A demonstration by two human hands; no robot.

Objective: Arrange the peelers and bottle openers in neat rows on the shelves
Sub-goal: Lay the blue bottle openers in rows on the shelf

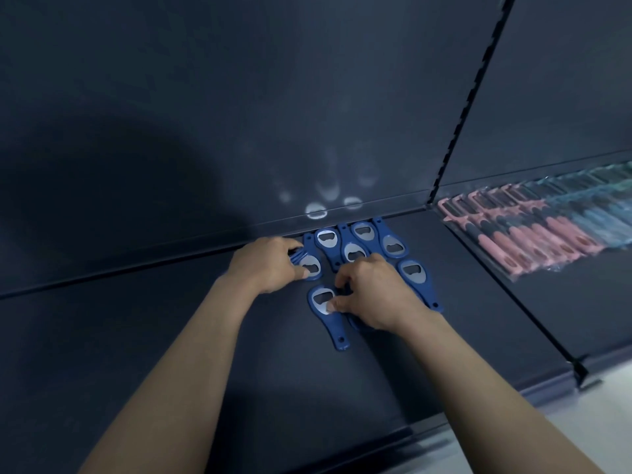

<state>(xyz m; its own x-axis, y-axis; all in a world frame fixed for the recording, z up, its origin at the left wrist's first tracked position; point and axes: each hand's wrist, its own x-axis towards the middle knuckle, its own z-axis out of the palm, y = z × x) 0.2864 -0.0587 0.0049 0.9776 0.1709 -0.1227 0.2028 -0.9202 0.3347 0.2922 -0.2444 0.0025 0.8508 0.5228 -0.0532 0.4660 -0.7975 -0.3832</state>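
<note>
Fingers of the left hand are curled around a blue plastic bottle opener with a steel mouth, on the dark metal shelf.

The right hand has its fingers bent and narrow. Its thumb and first finger pinch the head of a second blue bottle opener, which lies flat on the shelf with its handle toward the person. The other blue bottle openers lie flat in a close group just behind both hands, near the back edge of the shelf, and some overlap. One of them lies just beside the right hand. On the next shelf section to the right, the pink and teal peelers in clear wrapping lie side by side in a row.
</note>
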